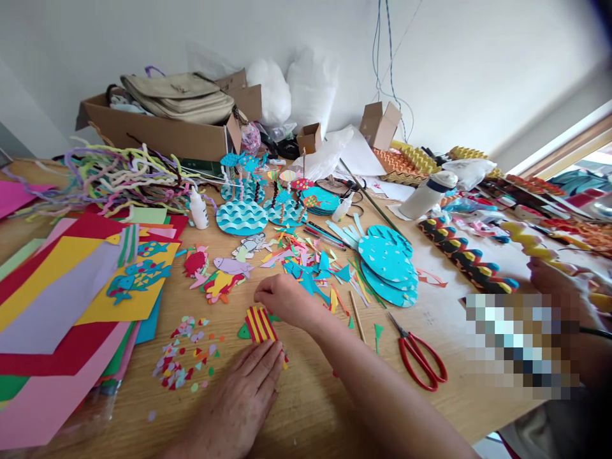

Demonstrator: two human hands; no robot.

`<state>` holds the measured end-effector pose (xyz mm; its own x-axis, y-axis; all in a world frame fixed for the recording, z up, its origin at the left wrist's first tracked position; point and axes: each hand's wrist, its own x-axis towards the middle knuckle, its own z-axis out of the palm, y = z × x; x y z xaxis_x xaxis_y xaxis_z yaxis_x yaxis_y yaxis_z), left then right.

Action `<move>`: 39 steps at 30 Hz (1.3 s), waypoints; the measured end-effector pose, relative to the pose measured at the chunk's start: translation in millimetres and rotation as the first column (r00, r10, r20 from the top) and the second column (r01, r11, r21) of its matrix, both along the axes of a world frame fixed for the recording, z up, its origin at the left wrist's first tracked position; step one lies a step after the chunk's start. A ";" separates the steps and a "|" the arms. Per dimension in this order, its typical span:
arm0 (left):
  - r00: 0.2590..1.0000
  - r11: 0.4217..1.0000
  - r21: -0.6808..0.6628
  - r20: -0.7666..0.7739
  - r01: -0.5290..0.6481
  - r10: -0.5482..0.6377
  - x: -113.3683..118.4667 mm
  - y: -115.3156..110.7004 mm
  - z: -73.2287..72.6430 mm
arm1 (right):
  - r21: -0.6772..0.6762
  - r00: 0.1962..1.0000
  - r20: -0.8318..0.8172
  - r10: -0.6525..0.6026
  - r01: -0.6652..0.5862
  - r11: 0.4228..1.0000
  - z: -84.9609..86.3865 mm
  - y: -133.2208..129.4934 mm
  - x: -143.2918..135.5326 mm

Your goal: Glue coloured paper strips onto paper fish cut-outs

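In the head view a paper fish [261, 324] with red and yellow stripes and a green head lies on the wooden table. My left hand [253, 382] rests flat, its fingertips on the fish's lower edge. Just above the fish is my right hand [282, 299], its fingers curled together. Whatever those fingers may hold is hidden. Left of the fish are small paper dots and triangles [184, 350]. Finished-looking paper fish [224, 280] lie beyond my right hand. Red-handled scissors [421, 357] and a thin wooden stick [357, 317] are to the right.
Coloured paper sheets [71, 306] cover the left side. Fuzzy pipe cleaners [129, 178], a glue bottle [198, 209] and a cardboard box [157, 134] stand behind. Blue paper ovals [387, 261], a white bottle [425, 196] and another person's hand [557, 280] are to the right.
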<state>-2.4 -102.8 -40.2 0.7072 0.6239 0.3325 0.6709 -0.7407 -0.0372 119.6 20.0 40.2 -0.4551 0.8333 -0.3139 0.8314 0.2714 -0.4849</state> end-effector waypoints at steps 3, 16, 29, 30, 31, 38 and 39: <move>1.000 1.000 0.019 -0.016 -0.002 0.002 -0.4 1.0 1.8 | -0.046 1.000 -0.016 0.009 -0.010 0.999 5.7 -6.6 17.1; 0.997 0.999 0.035 -0.074 0.036 -0.033 -1.7 -1.2 8.2 | -0.018 0.990 0.122 0.068 -0.066 0.998 -5.0 -16.5 14.3; 0.997 0.998 0.025 -0.067 0.051 -0.049 -3.1 -2.5 3.1 | -0.006 0.985 0.140 0.098 -0.098 0.995 -2.4 -10.0 11.8; 0.997 0.998 0.025 -0.063 0.050 -0.048 -3.0 -2.5 3.0 | -0.022 0.984 0.139 0.115 -0.113 0.993 -2.3 -11.2 12.5; 0.997 0.999 0.023 -0.058 0.048 -0.046 -3.0 -2.6 3.0 | -0.035 0.982 0.142 0.127 -0.123 0.992 -2.5 -12.4 12.8; 0.999 0.998 0.035 -0.022 0.043 -0.042 -3.1 -2.8 2.0 | -0.003 0.982 0.165 0.096 -0.097 0.995 -4.3 -13.4 1.7; 0.999 0.998 0.040 -0.020 0.040 -0.039 -2.9 -2.6 1.7 | -0.017 0.981 0.159 0.112 -0.110 0.994 -4.2 -13.0 -0.9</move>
